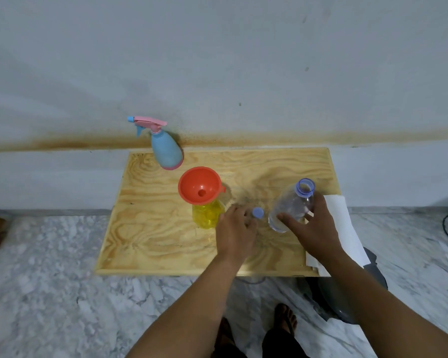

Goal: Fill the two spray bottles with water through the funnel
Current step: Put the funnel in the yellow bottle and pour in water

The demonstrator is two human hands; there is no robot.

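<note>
Against a pale stained wall, a low wooden bench [150, 241] carries everything. At frame centre an orange funnel [199, 185] sits in the yellow bottle [207, 214]; the blue bottle [166, 150], sprayer on, stands upper left. The right hand [313, 228] wraps its fingers round an uncapped water bottle [291, 205]; the left hand [234, 231] pinches its cap [258, 212], fingers nearly closed. Pouring seems imminent: the next move calls for tipping the mouth over the funnel.
</note>
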